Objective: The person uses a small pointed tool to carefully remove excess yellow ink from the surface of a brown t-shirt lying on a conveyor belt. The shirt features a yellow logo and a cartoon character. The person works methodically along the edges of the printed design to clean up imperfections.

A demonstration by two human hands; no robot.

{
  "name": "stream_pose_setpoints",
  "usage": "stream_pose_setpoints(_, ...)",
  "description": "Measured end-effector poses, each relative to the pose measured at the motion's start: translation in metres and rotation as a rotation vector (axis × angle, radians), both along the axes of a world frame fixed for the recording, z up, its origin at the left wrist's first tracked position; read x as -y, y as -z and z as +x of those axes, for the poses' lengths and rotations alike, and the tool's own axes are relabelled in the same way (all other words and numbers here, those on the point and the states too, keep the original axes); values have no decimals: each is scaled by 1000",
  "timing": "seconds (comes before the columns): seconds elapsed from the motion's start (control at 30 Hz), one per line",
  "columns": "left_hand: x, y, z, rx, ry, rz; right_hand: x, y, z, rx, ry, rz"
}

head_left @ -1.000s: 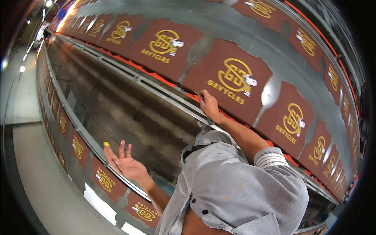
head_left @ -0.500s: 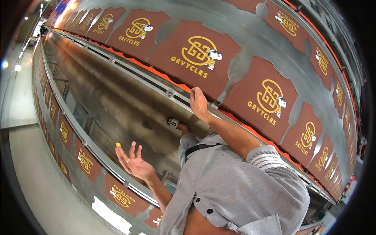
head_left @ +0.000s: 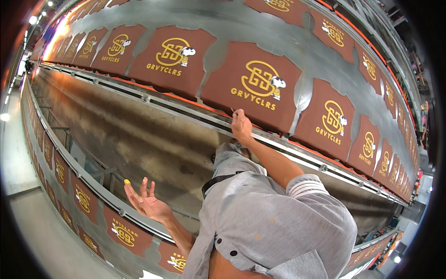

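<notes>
Fingers of my right hand (head_left: 241, 125) are curled in, tips up by the near edge of the long table (head_left: 223, 23); it's small in view, so can't tell if they pinch anything or touch the edge. Left hand (head_left: 151, 205) is well away from long table, on the far side of the aisle (head_left: 134, 135): palm up, fingers spread & slightly bent, nothing in it, yellow on one fingertip (head_left: 127, 182).

Nearest to R hand is a brown cloth piece (head_left: 255, 88), lying flat on long table, just past the fingertips. It has a yellow print w/ a white cartoon dog in dark glasses. More brown pieces like it sit in a row along long table, one either side of this one, w/ grey gaps btwn, plus another row toward its far side.

Metal rail (head_left: 146, 98) w/ round bolts runs along long table's near edge; a red-orange strip (head_left: 320, 156) shows btwn rail & cloth. Across the aisle from long table there's a second table (head_left: 121, 212), w/ similar brown pieces, prints upside down to me. L hand overlaps its rail in view. My grey shirt (head_left: 278, 218), w/ white-striped sleeve (head_left: 304, 184) on the R arm, is on the aisle side of long table.
</notes>
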State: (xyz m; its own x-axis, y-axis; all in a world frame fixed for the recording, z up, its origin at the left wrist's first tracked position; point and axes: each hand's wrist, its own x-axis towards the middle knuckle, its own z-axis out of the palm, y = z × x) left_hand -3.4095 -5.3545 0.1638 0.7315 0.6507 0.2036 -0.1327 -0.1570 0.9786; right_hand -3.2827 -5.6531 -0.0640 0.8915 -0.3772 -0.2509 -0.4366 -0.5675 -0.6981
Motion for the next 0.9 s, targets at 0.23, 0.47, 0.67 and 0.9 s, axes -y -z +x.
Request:
stream_pose_setpoints(0.23, -62, 3, 92, 30, 33, -64, -4, 9, -2, -42, 80, -135)
stream_pose_setpoints(0.47, -141, 12, 203, 28, 53, -4, -15, 0, 0, -21, 142, -295)
stream_pose_setpoints(0.67, -212, 16, 301, -34, 98, 6, -16, 6, -1, -192, 137, -426)
stream_pose_setpoints(0.9, -273, 15, 385, 11, 208, -42, -116, 0, 154, 48, 242, -341)
